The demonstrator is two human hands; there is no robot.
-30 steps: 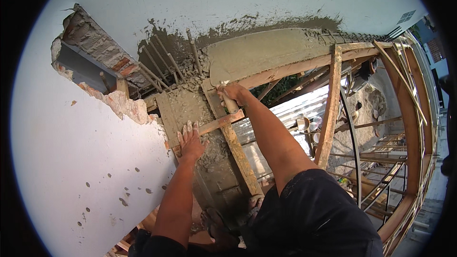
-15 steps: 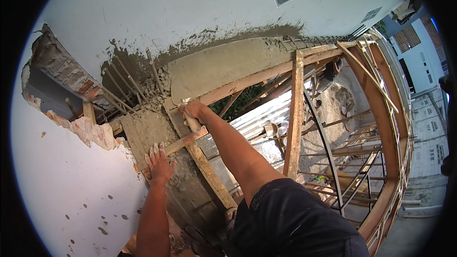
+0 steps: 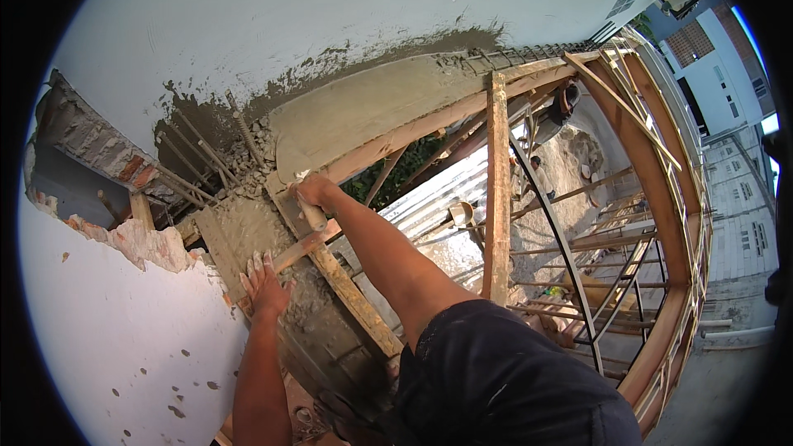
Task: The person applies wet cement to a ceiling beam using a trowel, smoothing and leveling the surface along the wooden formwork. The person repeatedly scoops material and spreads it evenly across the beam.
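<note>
My right hand (image 3: 315, 192) is closed round a tool with a round wooden handle (image 3: 312, 215); its working end is hidden by the hand. It is at the inner corner where smoothed wet concrete (image 3: 363, 116) meets the wooden formwork. My left hand (image 3: 266, 287) lies flat with fingers spread, over the left end of a short wooden crosspiece (image 3: 301, 249). This crosspiece spans the form, above rough wet concrete (image 3: 310, 301). A long formwork board (image 3: 355, 301) runs along the right side of that concrete.
Steel bars (image 3: 194, 153) stick up beside the broken brick wall (image 3: 124, 244) at left. An upright timber (image 3: 496, 190) and a curved black metal bar (image 3: 549, 227) stand at right. Far below, a person (image 3: 560, 107) is near a dirt heap. Curved formwork (image 3: 673, 223) bounds the right.
The whole view has shifted, so things sit slightly further left and higher. Both hands keep nearly the same places on the formwork. The person below shows more fully.
</note>
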